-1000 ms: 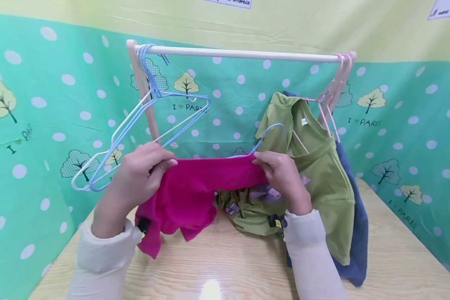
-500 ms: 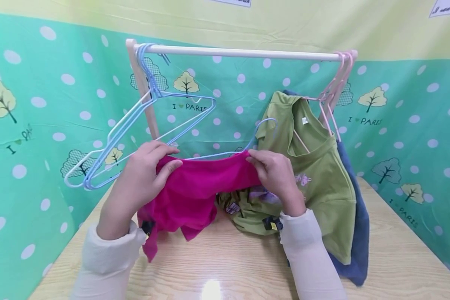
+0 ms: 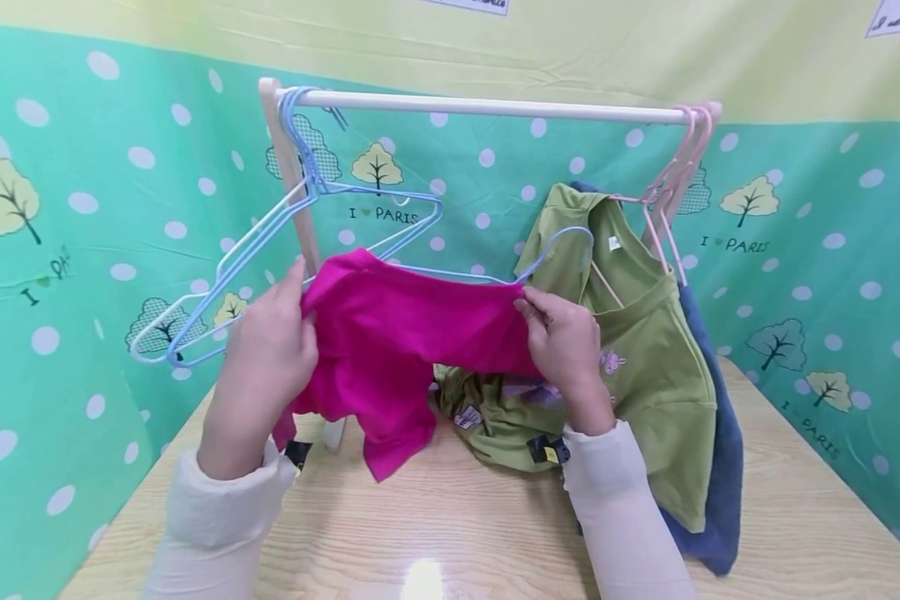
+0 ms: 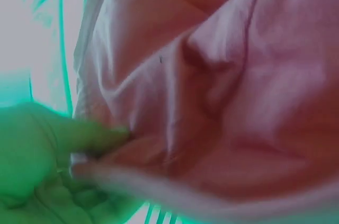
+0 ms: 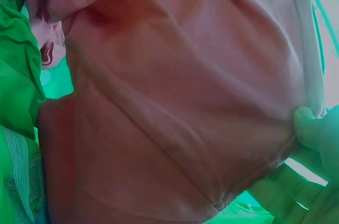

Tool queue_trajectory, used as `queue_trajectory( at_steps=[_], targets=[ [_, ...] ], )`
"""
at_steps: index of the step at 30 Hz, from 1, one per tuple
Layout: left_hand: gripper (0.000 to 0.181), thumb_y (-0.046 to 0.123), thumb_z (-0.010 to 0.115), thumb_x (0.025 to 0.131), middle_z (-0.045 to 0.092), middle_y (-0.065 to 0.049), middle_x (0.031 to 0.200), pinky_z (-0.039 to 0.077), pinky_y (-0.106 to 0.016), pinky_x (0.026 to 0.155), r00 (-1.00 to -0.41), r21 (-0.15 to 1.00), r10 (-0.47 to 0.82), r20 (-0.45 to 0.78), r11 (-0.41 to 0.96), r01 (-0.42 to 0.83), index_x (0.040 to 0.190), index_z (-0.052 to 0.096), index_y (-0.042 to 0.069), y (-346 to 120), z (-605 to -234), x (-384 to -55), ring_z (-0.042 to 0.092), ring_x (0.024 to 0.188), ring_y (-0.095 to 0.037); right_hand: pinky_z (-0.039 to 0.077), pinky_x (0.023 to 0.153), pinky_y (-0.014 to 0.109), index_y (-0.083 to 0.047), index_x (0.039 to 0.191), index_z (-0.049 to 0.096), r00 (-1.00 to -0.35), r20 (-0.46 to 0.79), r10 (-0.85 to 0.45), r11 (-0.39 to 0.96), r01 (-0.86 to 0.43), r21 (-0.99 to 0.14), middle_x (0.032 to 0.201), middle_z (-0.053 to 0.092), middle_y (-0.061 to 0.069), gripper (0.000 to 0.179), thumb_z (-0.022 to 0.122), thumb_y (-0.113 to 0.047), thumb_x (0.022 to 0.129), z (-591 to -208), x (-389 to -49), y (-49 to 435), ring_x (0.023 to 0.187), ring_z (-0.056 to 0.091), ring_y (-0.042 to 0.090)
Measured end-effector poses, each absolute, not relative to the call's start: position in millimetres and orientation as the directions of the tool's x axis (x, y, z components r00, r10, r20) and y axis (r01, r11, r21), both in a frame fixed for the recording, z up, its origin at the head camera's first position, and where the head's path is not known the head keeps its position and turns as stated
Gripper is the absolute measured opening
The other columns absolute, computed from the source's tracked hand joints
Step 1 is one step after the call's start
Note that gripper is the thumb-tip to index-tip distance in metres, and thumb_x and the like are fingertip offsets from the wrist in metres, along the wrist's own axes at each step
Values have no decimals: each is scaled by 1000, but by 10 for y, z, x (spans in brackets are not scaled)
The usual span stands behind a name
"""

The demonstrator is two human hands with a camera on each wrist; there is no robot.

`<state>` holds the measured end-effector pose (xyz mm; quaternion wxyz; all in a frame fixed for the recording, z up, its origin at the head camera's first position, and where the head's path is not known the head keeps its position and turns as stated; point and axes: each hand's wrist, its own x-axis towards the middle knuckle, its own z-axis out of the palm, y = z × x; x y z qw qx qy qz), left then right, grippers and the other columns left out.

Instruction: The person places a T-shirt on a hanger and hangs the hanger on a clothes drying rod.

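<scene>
A magenta garment point(image 3: 412, 325) is stretched between my two hands above the table. Its left end is held by my left hand point(image 3: 270, 358), thumb on the near side in the left wrist view, where the cloth point(image 4: 212, 86) looks dull pink. At the opposite upper corner my right hand point(image 3: 566, 342) pinches the edge between thumb and fingers; its thumb point(image 5: 312, 128) lies on the cloth in the right wrist view. Along the garment's top edge runs the bar of a light blue hanger point(image 3: 450, 272), its hook standing up near my right hand. The garment hides the lower part of this hanger.
A rack's white rail point(image 3: 487, 107) spans the back. Several blue and white hangers point(image 3: 258, 237) hang at its left end. On pink hangers point(image 3: 671, 167) at the right hang a green T-shirt point(image 3: 645, 367) and a dark blue garment point(image 3: 720, 467). Bunched green clothing point(image 3: 487, 429) lies on the table point(image 3: 420, 533).
The garment's left end has been lifted and now rises higher, hiding more of the hanging blue hangers. My left fingers have turned upward. The loose hanger's hook has shifted to the right.
</scene>
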<state>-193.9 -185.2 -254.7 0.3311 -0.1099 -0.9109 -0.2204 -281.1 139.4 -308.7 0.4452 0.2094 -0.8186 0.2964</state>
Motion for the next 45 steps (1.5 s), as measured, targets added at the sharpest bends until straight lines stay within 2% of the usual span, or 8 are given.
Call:
queue_trajectory(
  at_steps=[6,13,16,23,28,32,38,45],
  targets=[
    [23,-6,62,95,70,-29,97,57,-59,75,-664,320,-11,748,882,346,117,71,-9,-1843,-2549,-1930,67,83,-46,56,68,53,-11,107,81,-527,842,-115,743,-608,-280,98,78,9,15,73,-18,96,-3079,-2809,1451,83,75,30],
    [22,-6,65,94,73,-27,97,56,-55,73,-537,341,-63,841,833,436,116,73,-5,-1914,-2532,-1965,69,81,-46,59,72,44,-7,109,81,-516,801,-302,675,-709,-203,98,79,10,20,79,-12,90,-3093,-2830,1503,84,76,27],
    [26,-3,68,94,73,-27,99,55,-53,69,-575,386,-101,812,832,399,120,71,-2,-1971,-2525,-1944,68,79,-45,59,67,40,-6,109,81,-498,798,-339,624,-754,-205,96,79,9,21,80,-9,88,-3099,-2835,1510,79,75,23],
    [36,-1,73,92,73,-25,98,56,-42,57,-764,404,-16,645,856,323,127,69,2,-2096,-2505,-1889,64,65,-34,57,63,39,-3,104,81,-416,859,-299,555,-808,-198,94,78,12,19,81,-3,85,-3061,-2813,1525,77,74,25],
    [45,-10,77,84,73,-16,94,46,-12,66,-621,278,131,773,810,517,126,72,7,-2132,-2503,-1928,64,69,-25,58,64,40,-1,106,80,-427,862,-271,565,-796,-217,96,78,13,19,80,-5,87,-3056,-2805,1508,80,75,25],
    [53,-10,84,76,75,-12,98,40,-1,79,-502,187,227,834,741,645,125,74,8,-2168,-2490,-1925,68,83,-23,59,67,43,-3,107,81,-463,859,-218,609,-753,-251,98,78,13,19,79,-8,89,-3053,-2800,1506,82,75,26],
    [47,-4,88,72,76,-10,95,43,-3,80,-385,111,259,886,687,718,117,78,6,-2142,-2486,-1943,68,79,-21,59,69,42,-5,107,81,-464,859,-216,617,-746,-248,98,78,12,18,79,-9,90,-3048,-2800,1515,82,76,25],
    [28,-10,84,75,76,-11,87,49,-12,88,-399,125,235,886,709,694,100,81,2,-2053,-2533,-1981,71,80,-27,57,61,40,-4,105,81,-388,883,-263,602,-781,-164,94,78,12,19,82,-6,86,-3050,-2794,1488,76,74,25]
  ],
)
